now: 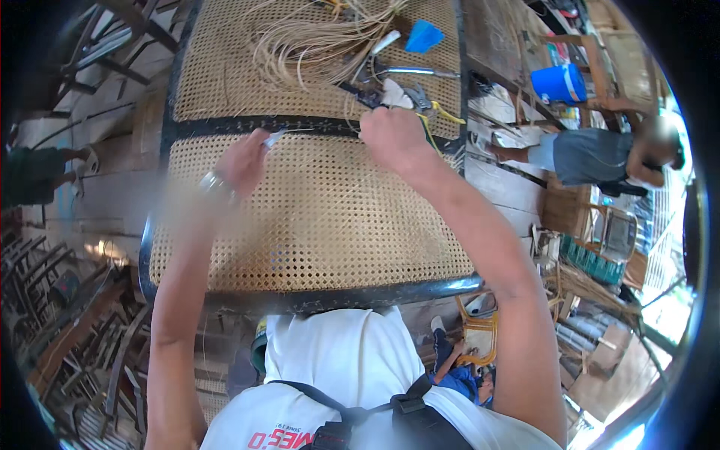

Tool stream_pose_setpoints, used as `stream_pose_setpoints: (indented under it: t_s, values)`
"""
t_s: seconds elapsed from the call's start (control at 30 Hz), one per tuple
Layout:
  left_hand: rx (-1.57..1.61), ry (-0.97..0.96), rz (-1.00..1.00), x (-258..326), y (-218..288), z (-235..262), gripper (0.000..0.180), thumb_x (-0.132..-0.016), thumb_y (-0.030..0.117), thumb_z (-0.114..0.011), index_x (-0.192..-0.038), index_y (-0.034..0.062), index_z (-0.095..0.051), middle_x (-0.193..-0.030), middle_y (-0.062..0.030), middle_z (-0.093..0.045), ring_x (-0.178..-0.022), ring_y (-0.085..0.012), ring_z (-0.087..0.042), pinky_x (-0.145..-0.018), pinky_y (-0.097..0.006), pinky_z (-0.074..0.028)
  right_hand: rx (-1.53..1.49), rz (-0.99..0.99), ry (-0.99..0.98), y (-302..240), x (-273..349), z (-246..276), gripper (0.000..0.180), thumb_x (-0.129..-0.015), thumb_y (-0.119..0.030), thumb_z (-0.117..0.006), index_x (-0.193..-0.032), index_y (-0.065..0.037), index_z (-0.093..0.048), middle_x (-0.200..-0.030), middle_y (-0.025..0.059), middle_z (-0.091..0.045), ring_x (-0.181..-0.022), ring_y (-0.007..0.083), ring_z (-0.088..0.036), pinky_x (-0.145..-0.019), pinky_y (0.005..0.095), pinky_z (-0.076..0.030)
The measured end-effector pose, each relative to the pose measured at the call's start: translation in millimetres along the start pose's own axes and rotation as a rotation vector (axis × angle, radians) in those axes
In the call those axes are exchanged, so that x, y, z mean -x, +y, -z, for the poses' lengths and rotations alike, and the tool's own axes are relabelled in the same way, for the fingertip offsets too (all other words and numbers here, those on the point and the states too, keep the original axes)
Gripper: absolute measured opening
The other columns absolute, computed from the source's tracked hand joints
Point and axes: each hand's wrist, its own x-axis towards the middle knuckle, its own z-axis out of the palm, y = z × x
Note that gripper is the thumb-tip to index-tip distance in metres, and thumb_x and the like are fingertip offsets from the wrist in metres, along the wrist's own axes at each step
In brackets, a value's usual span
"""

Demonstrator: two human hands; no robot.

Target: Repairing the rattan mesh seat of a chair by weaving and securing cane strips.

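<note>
A large woven cane panel (322, 217) in a black frame (202, 127) lies in front of me, with a dark crossbar across its middle. Over the left end of that bar, my left hand (244, 165) is closed around a thin-shafted tool (274, 139) with a pale handle, its slim tip pointing right. My right hand (397, 139) forms a fist at the bar's right part, beside a dark object; what it grips is hidden. Beyond it lie a cane strand bundle (300, 52), a blue flat piece (424, 36), a blue-and-silver rod (420, 71) and yellow-handled pliers (446, 112).
To the right, a person (589, 157) stands near a blue bucket (559, 82). Another person's legs (75, 161) show at left. Stacked dark chair frames (97, 360) fill the lower left. Someone in blue (457, 382) sits by a yellowish chair (480, 334) at lower right.
</note>
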Motion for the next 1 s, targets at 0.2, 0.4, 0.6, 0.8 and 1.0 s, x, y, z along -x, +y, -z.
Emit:
stream_pose_setpoints:
  t_s: [0.2, 0.4, 0.6, 0.8, 1.0]
  values:
    - [0.086, 0.088, 0.099, 84.2, 23.7, 64.7, 0.016, -0.1, 0.017, -0.059, -0.11, 0.0039, -0.061, -0.066, -0.0075, -0.058, -0.054, -0.0157, -0.052, -0.049, -0.032, -0.039, -0.809, -0.023, 0.262, 4.3, 92.5, 73.8, 0.024, -0.09, -0.019, -0.067, -0.105, -0.001, -0.069, -0.097, 0.016, -0.072, -0.091, 0.0306, -0.071, -0.081, 0.041, -0.055]
    - [0.055, 0.142, 0.207, 123.2, 50.3, 71.4, 0.017, -0.101, 0.018, -0.059, -0.109, 0.0033, -0.061, -0.065, -0.0046, -0.055, -0.054, -0.0128, -0.047, -0.05, -0.031, -0.037, -0.99, 0.003, 0.31, -72.9, 6.6, -71.9, 0.027, -0.092, -0.023, -0.066, -0.114, -0.007, -0.067, -0.104, 0.0148, -0.068, -0.108, 0.0353, -0.06, -0.102, 0.0472, -0.042]
    - [0.138, 0.185, 0.502, 158.6, 95.1, 73.0, 0.016, -0.102, 0.017, -0.058, -0.102, 0.0012, -0.06, -0.069, -0.0047, -0.053, -0.063, -0.0083, -0.046, -0.057, -0.028, -0.038, -0.879, -0.241, 0.684, -77.2, 38.0, -92.4, 0.045, -0.089, -0.024, -0.07, -0.129, -0.008, -0.056, -0.139, 0.018, -0.047, -0.13, 0.0386, -0.043, -0.11, 0.0528, -0.032]
    - [0.082, 0.143, 0.429, 157.1, 155.7, 36.2, 0.011, -0.1, 0.013, -0.058, -0.1, 0.0016, -0.06, -0.073, -0.007, -0.055, -0.063, -0.0133, -0.048, -0.058, -0.03, -0.041, -0.532, -0.43, 0.503, -3.1, 202.5, -151.5, 0.068, -0.086, -0.038, -0.072, -0.141, -0.006, -0.049, -0.145, 0.0227, -0.041, -0.139, 0.0455, -0.033, -0.114, 0.0577, -0.025]
    - [0.059, 0.12, 0.098, 133.6, 227.1, -51.0, 0.015, -0.1, 0.017, -0.062, -0.11, 0.0058, -0.064, -0.07, 0.0035, -0.054, -0.059, -0.0044, -0.047, -0.051, -0.024, -0.038, -0.902, -0.719, 0.125, 84.0, 324.3, -208.1, 0.05, -0.094, -0.043, -0.064, -0.123, -0.003, -0.062, -0.103, 0.0218, -0.068, -0.097, 0.0414, -0.065, -0.086, 0.0461, -0.051]
